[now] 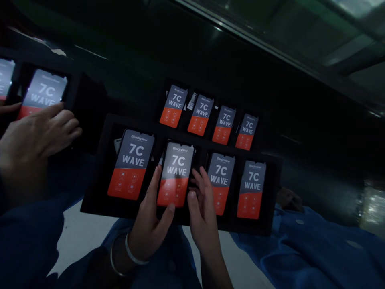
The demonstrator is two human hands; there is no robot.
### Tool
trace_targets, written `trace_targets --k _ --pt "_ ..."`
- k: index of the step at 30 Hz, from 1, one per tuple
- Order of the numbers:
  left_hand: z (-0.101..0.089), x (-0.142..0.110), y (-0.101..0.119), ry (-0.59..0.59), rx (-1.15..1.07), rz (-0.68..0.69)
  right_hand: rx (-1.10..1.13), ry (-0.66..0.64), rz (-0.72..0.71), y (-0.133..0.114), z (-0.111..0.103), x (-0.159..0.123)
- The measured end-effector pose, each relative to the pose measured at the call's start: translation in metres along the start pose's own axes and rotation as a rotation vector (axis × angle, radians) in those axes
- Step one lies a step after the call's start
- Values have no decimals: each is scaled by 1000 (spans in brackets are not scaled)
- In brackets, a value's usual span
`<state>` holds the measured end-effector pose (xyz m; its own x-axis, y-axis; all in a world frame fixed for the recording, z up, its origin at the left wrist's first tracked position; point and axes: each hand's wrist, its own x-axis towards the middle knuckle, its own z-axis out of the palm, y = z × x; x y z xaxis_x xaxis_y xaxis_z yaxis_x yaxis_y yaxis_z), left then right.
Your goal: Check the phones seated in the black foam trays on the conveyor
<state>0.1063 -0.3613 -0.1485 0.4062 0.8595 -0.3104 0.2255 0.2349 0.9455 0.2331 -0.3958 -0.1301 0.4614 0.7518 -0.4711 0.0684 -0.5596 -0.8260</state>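
Note:
A smartphone (pixel 175 172) with a grey and red printed front lies at the near side of a black tray (pixel 94 196). My left hand (pixel 150 224) grips its lower left, index finger along the left edge and thumb at the bottom edge. Beside its right edge is my right hand (pixel 204 216), open with fingers apart and nothing held. Those fingers partly cover another smartphone (pixel 221 180) to the right. A further smartphone (pixel 131 164) sits left of my left hand, and one more smartphone (pixel 252 188) is at the tray's right end. White bands circle my left wrist.
Behind, a second row holds several smartphones (pixel 174 106) in dark slots. At the left, another person's hand (pixel 39 136) touches a smartphone (pixel 45 90) in a separate tray. A blue sleeve (pixel 306 245) of a person is at the right. A metal rail (pixel 240 36) crosses the back.

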Motion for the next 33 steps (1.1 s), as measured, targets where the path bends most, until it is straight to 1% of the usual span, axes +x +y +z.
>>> trace_targets --k 6,11,15,20,27,31,33 --pt "-2 1 0 -2 51 -4 -104 -23 22 -2 -6 5" --pt "-2 1 1 -9 99 9 -229 -76 -24 -9 -14 9" --pt "-1 1 1 -5 105 15 -265 -111 -30 -13 -17 11" --pt "-1 1 0 0 126 45 -272 -111 -54 -13 -17 11" --pt "-1 2 0 -2 100 49 -300 -95 -86 -11 -17 10" --pt "0 1 0 7 88 46 -356 -85 -140 -9 -15 9" --pt "1 0 -1 19 87 35 -435 -41 -203 -7 -14 10"
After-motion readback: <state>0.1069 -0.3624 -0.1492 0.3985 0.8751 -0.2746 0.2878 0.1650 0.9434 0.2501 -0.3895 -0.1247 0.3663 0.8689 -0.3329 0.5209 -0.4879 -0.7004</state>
